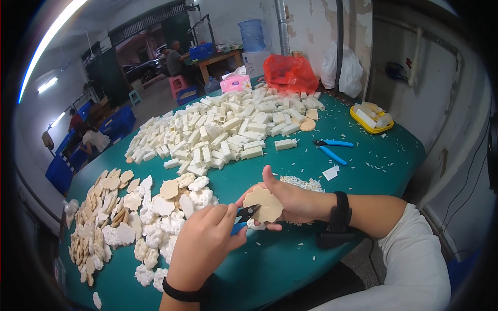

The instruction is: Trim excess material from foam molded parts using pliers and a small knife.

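My left hand (pixel 203 243) is closed round blue-handled nippers (pixel 249 211), whose dark jaws lie against a flat beige plastic piece with a scalloped edge (pixel 267 205). My right hand (pixel 298 199) grips that piece, palm turned up and thumb raised beside it. Left of my hands spreads a heap of cloud-shaped pieces, with white bumpy ones (pixel 165 224) nearer me and flat beige ones (pixel 96 212) farther left. Just beyond my right hand is a small pile of cut plastic bits (pixel 303 182).
A large pile of white rectangular plastic parts (pixel 218 129) covers the far side of the green table (pixel 290 259). Another pair of blue-handled nippers (pixel 334 147) lies at the right, near a yellow tray (pixel 358 120). Behind stand a red bag (pixel 290 72) and a pink tissue pack (pixel 235 83).
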`<state>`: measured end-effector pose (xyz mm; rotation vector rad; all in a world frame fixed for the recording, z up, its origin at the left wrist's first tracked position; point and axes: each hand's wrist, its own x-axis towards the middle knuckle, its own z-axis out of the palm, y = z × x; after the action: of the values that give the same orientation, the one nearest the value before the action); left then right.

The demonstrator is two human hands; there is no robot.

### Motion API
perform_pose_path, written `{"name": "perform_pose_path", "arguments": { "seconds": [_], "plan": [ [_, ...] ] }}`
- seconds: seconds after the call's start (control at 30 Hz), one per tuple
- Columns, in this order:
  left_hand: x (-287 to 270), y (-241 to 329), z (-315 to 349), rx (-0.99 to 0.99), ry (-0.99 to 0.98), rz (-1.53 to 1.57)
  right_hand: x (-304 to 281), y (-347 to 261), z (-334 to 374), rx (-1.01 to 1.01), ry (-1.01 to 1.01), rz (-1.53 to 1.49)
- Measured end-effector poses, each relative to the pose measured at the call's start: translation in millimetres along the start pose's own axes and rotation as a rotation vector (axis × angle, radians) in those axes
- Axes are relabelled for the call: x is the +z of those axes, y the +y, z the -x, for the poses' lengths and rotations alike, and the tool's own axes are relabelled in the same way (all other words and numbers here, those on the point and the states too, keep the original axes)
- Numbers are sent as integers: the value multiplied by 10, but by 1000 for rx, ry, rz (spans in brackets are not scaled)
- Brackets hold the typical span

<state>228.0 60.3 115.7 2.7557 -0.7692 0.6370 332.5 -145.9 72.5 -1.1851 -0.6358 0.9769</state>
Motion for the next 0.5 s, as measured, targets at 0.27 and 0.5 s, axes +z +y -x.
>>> {"name": "perform_pose_path", "arguments": {
  "seconds": [0.27,0.5],
  "plan": [
    [1,-31,8,35,-16,0,-30,17,-7,11,-32,-4],
    [16,-29,22,50,-17,-31,-52,6,4,27,-44,16]
  ]
}}
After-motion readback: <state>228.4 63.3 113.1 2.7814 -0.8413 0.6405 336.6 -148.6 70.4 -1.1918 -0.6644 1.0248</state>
